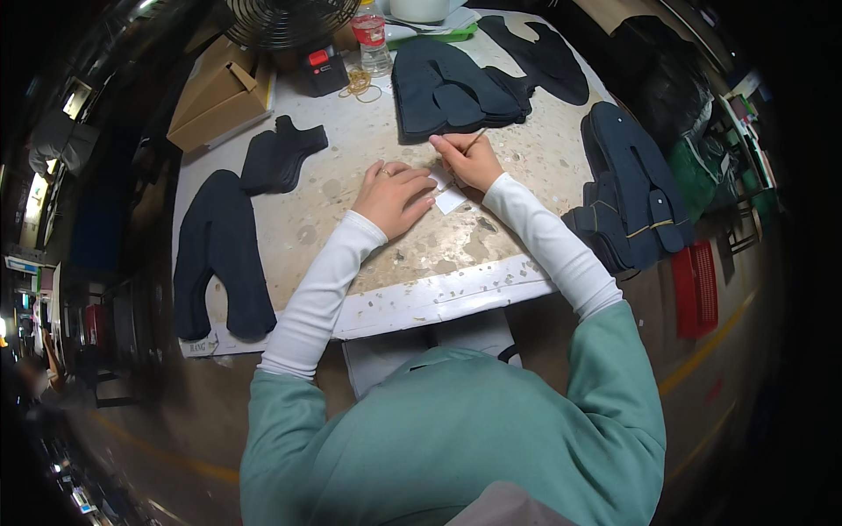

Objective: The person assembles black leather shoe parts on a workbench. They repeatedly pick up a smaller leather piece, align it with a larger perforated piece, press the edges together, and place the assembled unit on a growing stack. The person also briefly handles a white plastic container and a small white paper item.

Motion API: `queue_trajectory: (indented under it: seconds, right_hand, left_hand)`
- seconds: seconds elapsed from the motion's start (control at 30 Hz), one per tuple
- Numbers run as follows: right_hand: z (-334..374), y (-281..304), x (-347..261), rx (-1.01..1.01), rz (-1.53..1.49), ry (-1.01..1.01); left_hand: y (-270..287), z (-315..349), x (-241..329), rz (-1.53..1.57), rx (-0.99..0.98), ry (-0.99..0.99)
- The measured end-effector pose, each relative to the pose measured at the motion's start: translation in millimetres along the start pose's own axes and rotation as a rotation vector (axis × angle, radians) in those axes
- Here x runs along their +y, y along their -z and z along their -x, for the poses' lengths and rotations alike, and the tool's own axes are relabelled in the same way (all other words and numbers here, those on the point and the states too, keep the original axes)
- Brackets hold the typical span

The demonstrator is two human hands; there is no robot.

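Note:
My right hand (471, 161) is closed around a thin pen-like stick (478, 137), whose upper end sticks out above the fingers. Beneath that hand lies a small white slip of paper (451, 201) on the worn table (324, 210). My left hand (394, 197) rests palm down beside the slip, fingers apart, the fingertips at the paper's left edge. Just beyond my right hand is a stack of dark navy cut pieces (438, 88) with curved cutouts. The stick's lower tip is hidden by the hand.
Dark cut pieces (219, 254) lie at the left, with a smaller stack (282, 156) beyond. Banded dark pieces (627, 184) overhang the right edge. At the back stand a cardboard box (219, 96), a fan (289, 19), a bottle (372, 39) and rubber bands (358, 86). A red crate (695, 289) sits lower right.

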State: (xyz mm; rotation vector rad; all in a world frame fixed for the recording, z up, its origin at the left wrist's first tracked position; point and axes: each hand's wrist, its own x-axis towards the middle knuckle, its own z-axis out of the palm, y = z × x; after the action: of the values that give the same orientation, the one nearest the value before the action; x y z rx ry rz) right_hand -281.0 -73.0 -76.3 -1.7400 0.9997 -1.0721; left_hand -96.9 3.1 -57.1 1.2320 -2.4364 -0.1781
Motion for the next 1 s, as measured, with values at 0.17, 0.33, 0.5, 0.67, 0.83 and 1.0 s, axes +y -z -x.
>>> queue_trajectory:
  seconds: [0.17,0.33,0.5,0.67,0.83,1.0]
  right_hand:
    - [-1.7,-7.0,-4.3,0.005,0.165,0.083]
    - [1.9,-6.5,-5.3,0.048,0.294,0.249]
    - [3.8,-3.6,-4.2,-0.022,0.274,0.154]
    - [7.5,-7.8,-0.8,-0.052,0.237,0.272]
    - [0.3,-2.1,4.3,0.218,-0.035,0.05]
    - [-15.9,32.2,5.6,0.415,-0.621,-0.166]
  left_hand:
    - [-1.2,0.2,-1.8,0.038,-0.044,0.043]
    - [0.3,-0.5,-1.0,0.032,-0.049,0.054]
    - [0.6,0.2,-0.1,0.029,-0.048,0.059]
    - [0.1,-0.6,-2.5,0.018,-0.037,0.05]
    - [-10.8,-2.6,4.2,0.102,0.092,0.137]
    - [-31.2,-13.4,13.7,0.038,0.184,0.248]
